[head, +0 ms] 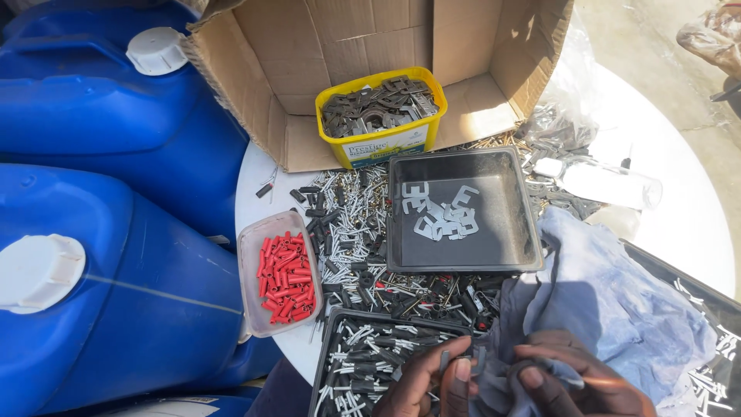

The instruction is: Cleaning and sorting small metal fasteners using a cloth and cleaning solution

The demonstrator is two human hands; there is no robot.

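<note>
- The left hand [432, 382] pinched a small grey metal piece [445, 360] between thumb and fingertips, at the near edge of the scene.
- The right hand [575, 378] had its fingers closed on a fold of the pale blue cloth [617, 297], just right of the left hand.
- The cloth spread to the right, over a black tray [714, 309] at the near right.
- Under the left hand lay a black tray of small black and white parts [363, 351].
- Farther off sat a square black tray [513, 208] holding a few flat metal clips [440, 216].
- To its left stood a clear tub of red sleeves [284, 274].
- At the far side, a yellow tub of metal plates [380, 112] sat in an open cardboard box [262, 69].
- Blue jerrycans [116, 309] filled the left.
</note>
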